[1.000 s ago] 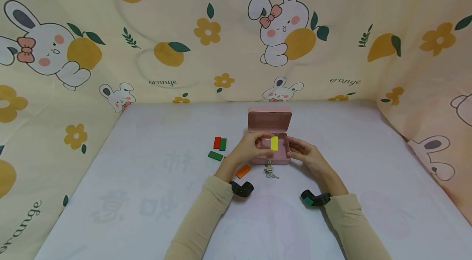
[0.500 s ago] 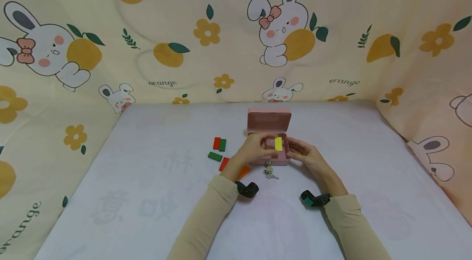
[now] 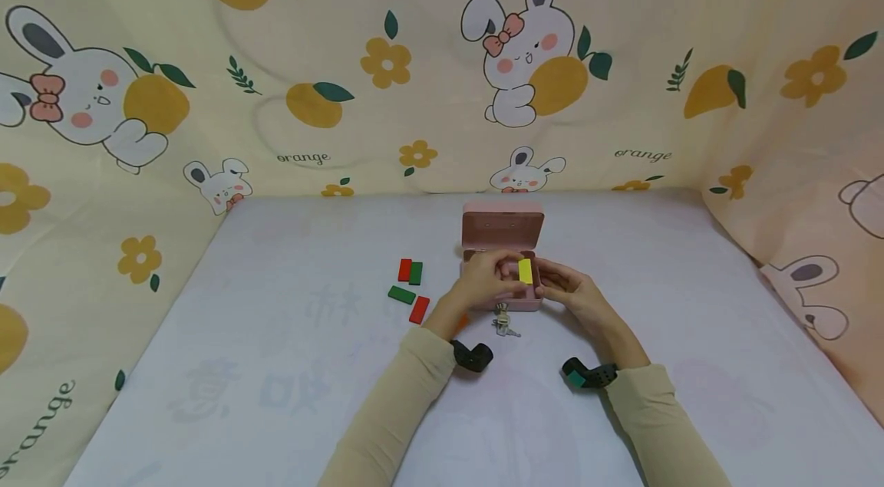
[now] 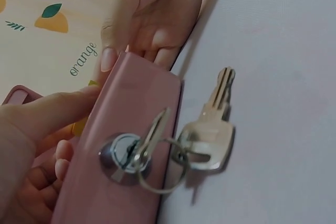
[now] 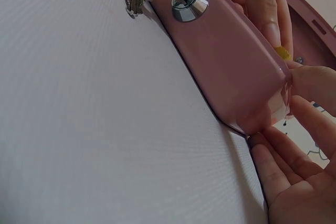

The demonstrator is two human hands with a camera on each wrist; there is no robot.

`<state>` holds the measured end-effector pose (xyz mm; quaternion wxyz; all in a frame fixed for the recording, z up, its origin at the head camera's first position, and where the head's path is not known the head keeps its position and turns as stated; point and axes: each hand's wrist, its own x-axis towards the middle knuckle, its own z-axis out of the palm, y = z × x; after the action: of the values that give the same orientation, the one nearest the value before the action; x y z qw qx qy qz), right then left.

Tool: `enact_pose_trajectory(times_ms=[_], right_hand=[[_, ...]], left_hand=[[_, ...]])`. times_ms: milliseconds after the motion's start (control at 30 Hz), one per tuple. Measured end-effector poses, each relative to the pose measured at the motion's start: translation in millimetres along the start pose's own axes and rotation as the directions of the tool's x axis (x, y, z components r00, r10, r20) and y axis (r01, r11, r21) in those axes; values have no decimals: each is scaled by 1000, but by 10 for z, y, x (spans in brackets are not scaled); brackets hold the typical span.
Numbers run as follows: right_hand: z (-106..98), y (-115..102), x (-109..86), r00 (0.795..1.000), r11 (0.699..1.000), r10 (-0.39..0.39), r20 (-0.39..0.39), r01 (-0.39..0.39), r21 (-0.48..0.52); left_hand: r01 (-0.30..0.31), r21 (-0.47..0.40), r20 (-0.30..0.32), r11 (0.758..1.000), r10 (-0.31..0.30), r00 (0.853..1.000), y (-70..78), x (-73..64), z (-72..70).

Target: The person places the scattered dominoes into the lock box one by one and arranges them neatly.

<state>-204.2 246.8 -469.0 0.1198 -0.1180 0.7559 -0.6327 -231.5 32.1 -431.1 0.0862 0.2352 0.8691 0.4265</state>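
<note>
A small pink lock box stands on the table with its lid raised. My left hand pinches a yellow block between thumb and fingers, over the right part of the box's inside. In the left wrist view much of that block is hidden behind the front wall. At the box's right end, my right hand grips it, thumb at the rim and fingers against the outer side. A key sits in the front lock, and a second key hangs from its ring.
Left of the box lie red blocks and green blocks. An orange block is partly covered by my left forearm. A patterned cloth rises behind the white table and along both sides.
My left hand has moved right with the yellow block, toward the box's right end. The red block by my forearm has come into fuller view. My right hand stays in place.
</note>
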Motion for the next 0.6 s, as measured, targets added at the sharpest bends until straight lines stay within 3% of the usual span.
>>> enact_pose_trajectory(times_ms=[167,300,600], right_hand=[[1,-10,-6,1000,1000,2,-1,-2,-4],[5,-13,-5,1000,1000,0,-1,0,-4],[5,-16,-12,999,999,-53,3,53,-5]], left_hand=[[13,-5,5,1000,-13,1000,2,24,40],[37,40,14,999,-38,999,19,37,55],[75,75,32,994,-77,997,55,54,95]])
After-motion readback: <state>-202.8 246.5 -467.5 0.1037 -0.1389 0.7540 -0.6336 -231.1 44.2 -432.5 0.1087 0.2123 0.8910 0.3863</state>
